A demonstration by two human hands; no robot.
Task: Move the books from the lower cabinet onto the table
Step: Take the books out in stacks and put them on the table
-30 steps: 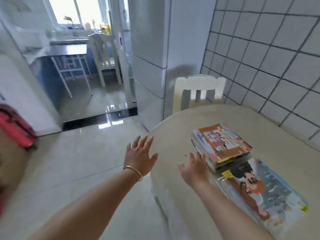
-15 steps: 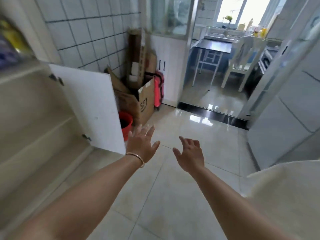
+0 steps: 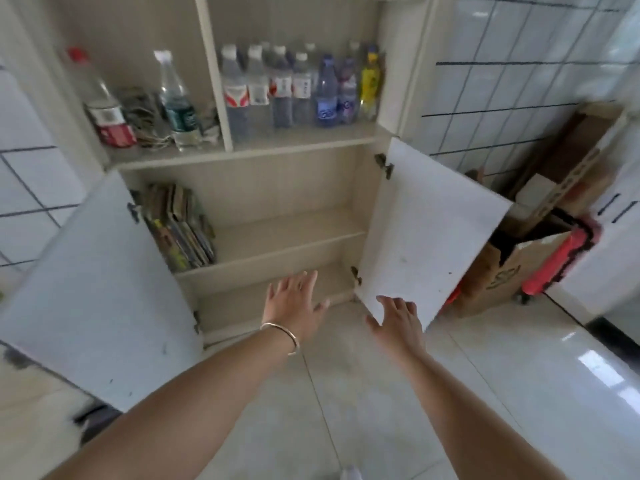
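Observation:
The lower cabinet [image 3: 287, 188] stands with both white doors swung wide. Several thin colourful books [image 3: 180, 226] lean upright at the left end of its middle shelf. My left hand [image 3: 294, 303], with a bracelet on the wrist, is stretched forward with fingers spread, holding nothing, in front of the bottom shelf. My right hand [image 3: 398, 320] is likewise spread and holds nothing, just in front of the lower corner of the right door [image 3: 422, 233]. Both hands are below and to the right of the books. The table is out of view.
Several plastic bottles [image 3: 287, 88] line the open shelf above. The left door [image 3: 93, 289] juts out toward me. Cardboard boxes [image 3: 502, 271] and a red case [image 3: 561, 261] stand by the tiled wall on the right. Glossy tiled floor lies underfoot.
My view has swung from the table with stacked books, across the room, to the open cabinet. Both hands stay stretched out and hold nothing throughout.

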